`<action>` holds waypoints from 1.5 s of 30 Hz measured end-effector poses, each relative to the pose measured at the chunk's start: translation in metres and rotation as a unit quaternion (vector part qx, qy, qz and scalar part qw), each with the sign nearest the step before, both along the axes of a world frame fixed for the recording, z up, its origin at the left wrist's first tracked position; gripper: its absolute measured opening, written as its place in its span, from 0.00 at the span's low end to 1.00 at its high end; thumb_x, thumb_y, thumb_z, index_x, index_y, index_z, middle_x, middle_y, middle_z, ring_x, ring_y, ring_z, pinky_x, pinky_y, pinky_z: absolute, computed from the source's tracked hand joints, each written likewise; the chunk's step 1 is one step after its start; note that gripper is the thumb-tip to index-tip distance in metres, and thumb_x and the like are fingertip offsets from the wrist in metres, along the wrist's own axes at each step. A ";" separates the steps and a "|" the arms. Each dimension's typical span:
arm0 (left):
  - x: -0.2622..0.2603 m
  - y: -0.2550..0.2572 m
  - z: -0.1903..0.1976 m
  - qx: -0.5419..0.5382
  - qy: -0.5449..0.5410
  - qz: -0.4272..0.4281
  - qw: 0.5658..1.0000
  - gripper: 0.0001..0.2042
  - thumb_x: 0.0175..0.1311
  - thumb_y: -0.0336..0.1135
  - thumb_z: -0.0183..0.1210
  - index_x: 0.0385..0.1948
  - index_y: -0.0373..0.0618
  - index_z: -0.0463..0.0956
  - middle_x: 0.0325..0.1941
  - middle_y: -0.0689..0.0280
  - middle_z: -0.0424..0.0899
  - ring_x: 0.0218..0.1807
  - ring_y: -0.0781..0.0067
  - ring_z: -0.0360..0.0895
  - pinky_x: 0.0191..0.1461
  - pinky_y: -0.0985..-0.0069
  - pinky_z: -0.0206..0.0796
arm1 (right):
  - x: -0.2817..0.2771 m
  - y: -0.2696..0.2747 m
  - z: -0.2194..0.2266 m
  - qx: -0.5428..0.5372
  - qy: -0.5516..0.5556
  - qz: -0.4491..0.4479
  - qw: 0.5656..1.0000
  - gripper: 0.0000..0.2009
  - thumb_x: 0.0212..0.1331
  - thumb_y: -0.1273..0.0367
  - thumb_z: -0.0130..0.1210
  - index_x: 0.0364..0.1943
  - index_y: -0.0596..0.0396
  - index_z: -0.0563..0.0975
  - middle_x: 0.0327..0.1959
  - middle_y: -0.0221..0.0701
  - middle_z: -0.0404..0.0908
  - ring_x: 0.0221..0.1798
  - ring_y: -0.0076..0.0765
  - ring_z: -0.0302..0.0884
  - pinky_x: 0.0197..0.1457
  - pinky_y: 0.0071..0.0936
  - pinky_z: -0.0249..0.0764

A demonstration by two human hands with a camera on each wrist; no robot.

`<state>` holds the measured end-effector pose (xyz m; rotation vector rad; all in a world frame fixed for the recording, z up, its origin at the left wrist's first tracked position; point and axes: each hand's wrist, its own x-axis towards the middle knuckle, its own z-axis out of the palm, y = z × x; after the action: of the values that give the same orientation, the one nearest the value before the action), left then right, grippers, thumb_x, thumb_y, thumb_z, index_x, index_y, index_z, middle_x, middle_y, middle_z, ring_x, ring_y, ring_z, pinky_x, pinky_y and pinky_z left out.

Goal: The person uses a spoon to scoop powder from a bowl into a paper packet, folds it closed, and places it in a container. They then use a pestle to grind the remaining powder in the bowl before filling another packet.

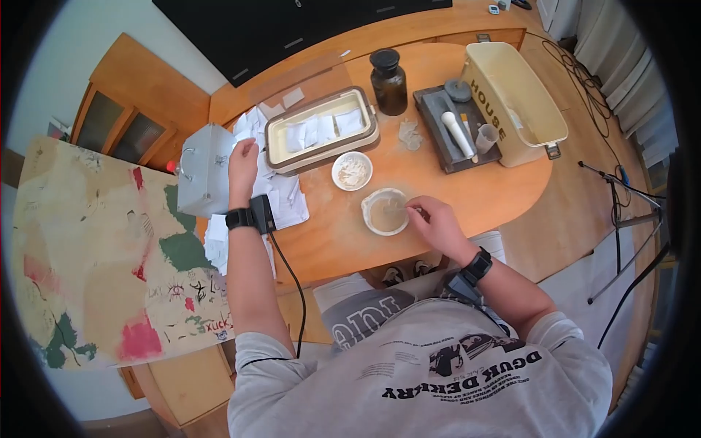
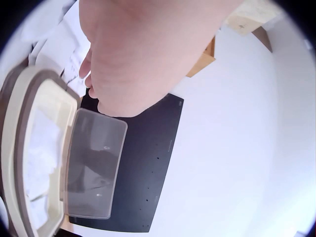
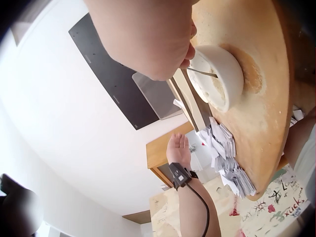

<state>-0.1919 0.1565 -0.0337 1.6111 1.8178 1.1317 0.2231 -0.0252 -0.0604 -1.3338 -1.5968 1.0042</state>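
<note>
My right hand (image 1: 432,220) is over the right rim of a white mortar (image 1: 385,232) that holds a greyish-tan powder. In the right wrist view its fingertips (image 3: 187,59) pinch a thin metal spatula (image 3: 206,74), whose tip reaches into the mortar. Raised above the white papers (image 1: 288,198), my left hand (image 1: 243,171) has nothing in it, its fingers relaxed. A small white dish (image 1: 335,175) with whitish powder sits just beyond the mortar. Behind it stands a cream lidded box (image 1: 321,156), its lid tipped back, holding folded white paper packets (image 1: 312,131).
A dark jar (image 1: 388,86) stands at the back. Right of it lies a dark tray (image 1: 444,150) with a white pestle (image 1: 457,133) and a plastic cup (image 1: 486,137), beside a cream bin (image 1: 526,150). A silver case (image 1: 206,168) is at the left.
</note>
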 end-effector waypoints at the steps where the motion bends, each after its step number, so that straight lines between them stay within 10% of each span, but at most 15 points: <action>1: -0.010 -0.014 0.000 0.005 0.061 0.014 0.998 0.14 0.70 0.35 0.58 0.52 0.35 0.78 0.42 0.63 0.85 0.42 0.74 0.80 0.47 0.75 0.71 | -0.004 -0.001 0.000 0.000 0.005 0.005 1.000 0.07 0.66 0.71 0.59 0.42 0.61 0.81 0.33 0.40 0.84 0.32 0.40 0.82 0.37 0.32 0.77; 8: 0.007 -0.097 -0.012 -0.130 0.395 0.108 0.903 0.30 0.56 0.47 0.70 0.57 0.38 0.74 0.50 0.47 0.82 0.57 0.42 0.76 0.57 0.50 0.69 | -0.022 0.001 0.000 0.052 -0.001 0.031 0.998 0.07 0.66 0.71 0.59 0.43 0.60 0.81 0.32 0.37 0.79 0.28 0.36 0.76 0.33 0.29 0.73; 18: 0.009 -0.092 -0.018 -0.189 0.374 0.112 0.901 0.35 0.55 0.42 0.68 0.64 0.40 0.67 0.57 0.48 0.77 0.64 0.44 0.70 0.64 0.47 0.62 | -0.024 0.001 -0.003 0.108 -0.038 0.038 0.993 0.08 0.68 0.72 0.56 0.45 0.61 0.80 0.36 0.43 0.80 0.36 0.47 0.78 0.41 0.35 0.75; 27: 0.034 -0.141 -0.023 0.025 0.149 0.030 0.988 0.33 0.57 0.31 0.66 0.67 0.38 0.64 0.61 0.47 0.69 0.63 0.45 0.71 0.66 0.60 0.66 | -0.010 0.011 0.003 0.133 -0.073 0.032 0.988 0.09 0.69 0.72 0.54 0.48 0.61 0.80 0.41 0.46 0.82 0.43 0.51 0.81 0.48 0.37 0.77; 36: 0.098 -0.187 -0.040 -0.049 -0.028 -0.093 0.994 0.33 0.60 0.30 0.66 0.68 0.44 0.64 0.65 0.55 0.67 0.67 0.56 0.67 0.66 0.65 0.68 | -0.021 0.020 -0.003 0.044 -0.015 0.037 0.998 0.08 0.70 0.71 0.55 0.44 0.62 0.81 0.29 0.37 0.84 0.31 0.34 0.84 0.38 0.30 0.79; 45: 0.101 -0.206 -0.066 -0.088 -0.180 -0.166 0.965 0.33 0.62 0.25 0.62 0.71 0.46 0.61 0.69 0.58 0.66 0.71 0.63 0.66 0.69 0.68 0.65 | -0.018 0.022 0.011 0.084 -0.089 0.067 0.990 0.09 0.71 0.70 0.54 0.42 0.63 0.81 0.32 0.41 0.83 0.32 0.41 0.83 0.39 0.32 0.77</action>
<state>-0.0913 -0.0493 -0.0999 1.4284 1.3176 0.9992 0.2054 -0.0032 -0.0494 -1.2430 -1.8831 0.8259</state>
